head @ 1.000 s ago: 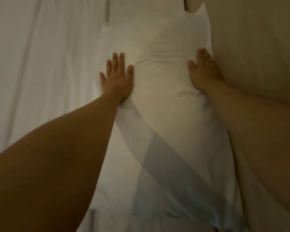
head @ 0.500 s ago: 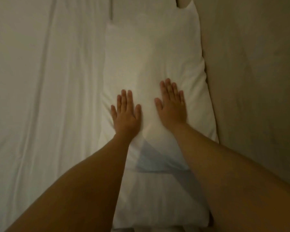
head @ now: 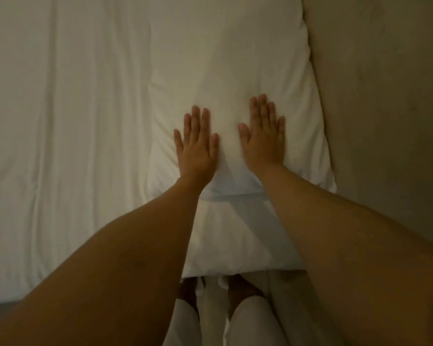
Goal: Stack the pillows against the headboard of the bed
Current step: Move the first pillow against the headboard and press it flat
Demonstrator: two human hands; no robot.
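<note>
A white pillow (head: 235,71) lies on top of a second white pillow (head: 235,240), whose near end sticks out below it. Both run alongside the beige padded headboard (head: 385,96) on the right. My left hand (head: 196,146) rests flat on the top pillow, palm down, fingers together. My right hand (head: 263,138) lies flat beside it, a little farther up and closer to the headboard. Neither hand holds anything.
The white bed sheet (head: 60,146) spreads wide to the left, lightly creased. The bed's near edge (head: 10,299) shows at the lower left with dark floor below. My legs in light trousers (head: 235,320) stand at the bottom centre.
Both hands slid back from the pillow's far sides toward its near end and came together on top. The view pulled back, so the lower pillow and my legs came into sight.
</note>
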